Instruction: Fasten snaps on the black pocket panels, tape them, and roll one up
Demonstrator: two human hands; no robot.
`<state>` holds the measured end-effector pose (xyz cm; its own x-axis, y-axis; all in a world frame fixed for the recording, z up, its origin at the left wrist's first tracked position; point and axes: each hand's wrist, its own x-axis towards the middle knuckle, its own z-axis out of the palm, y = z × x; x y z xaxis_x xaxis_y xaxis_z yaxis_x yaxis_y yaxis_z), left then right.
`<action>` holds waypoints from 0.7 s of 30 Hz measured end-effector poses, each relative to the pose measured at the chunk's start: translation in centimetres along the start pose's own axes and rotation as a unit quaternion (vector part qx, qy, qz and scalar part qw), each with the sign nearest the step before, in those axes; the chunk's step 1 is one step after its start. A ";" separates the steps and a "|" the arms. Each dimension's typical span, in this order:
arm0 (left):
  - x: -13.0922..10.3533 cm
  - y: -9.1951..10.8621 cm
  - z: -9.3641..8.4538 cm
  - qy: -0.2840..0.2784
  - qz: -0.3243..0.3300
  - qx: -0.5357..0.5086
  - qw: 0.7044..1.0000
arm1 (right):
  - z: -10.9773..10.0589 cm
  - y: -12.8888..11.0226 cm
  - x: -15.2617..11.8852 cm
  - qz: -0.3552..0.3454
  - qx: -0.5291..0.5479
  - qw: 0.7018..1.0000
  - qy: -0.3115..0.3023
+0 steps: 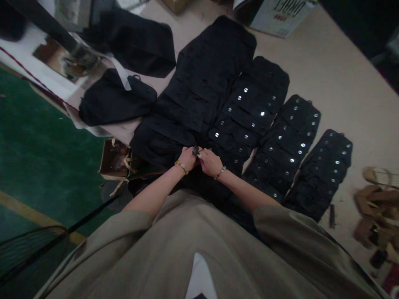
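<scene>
My left hand (188,157) and my right hand (211,162) meet in front of my body, both closed, over the near end of the black fabric pieces. Black fabric (162,139) lies directly under and beside my left hand, and the fingers of both hands appear to grip its edge. A small dark block (195,150) shows at my left fingers; its kind is unclear. Right of my hands, a row of overlapping black fabric pieces with shiny metal snaps (246,136) extends across the table. The fingertips are partly hidden.
More snap-studded stacks (289,137) lie to the right on the table (314,62). Machine parts (77,58) stand at the upper left. A cardboard box (107,160) sits beside the table's left edge. A printed carton (282,16) is at the back; brown scraps (370,203) lie right.
</scene>
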<state>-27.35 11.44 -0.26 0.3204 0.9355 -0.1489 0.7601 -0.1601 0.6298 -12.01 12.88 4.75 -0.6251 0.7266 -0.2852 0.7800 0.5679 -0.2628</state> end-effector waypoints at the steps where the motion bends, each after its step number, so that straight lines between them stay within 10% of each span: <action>1: 0.0 0.0 0.0 -0.003 0.001 0.001 1.000 | 0.2 0.2 -0.2 -0.011 0.006 1.000 0.012; 11: 0.0 0.8 -0.5 -0.008 -0.011 0.017 1.000 | 4.9 3.7 -2.1 -0.058 0.148 0.974 0.162; 21: 2.6 4.4 -1.4 0.060 -0.061 0.029 0.996 | 1.7 7.8 -1.1 -0.022 0.305 0.901 0.307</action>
<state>-23.96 13.57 3.17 0.1569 0.9793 -0.1280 0.8213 -0.0574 0.5676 -5.29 15.83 1.42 -0.3740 0.8924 0.2524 0.4766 0.4184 -0.7732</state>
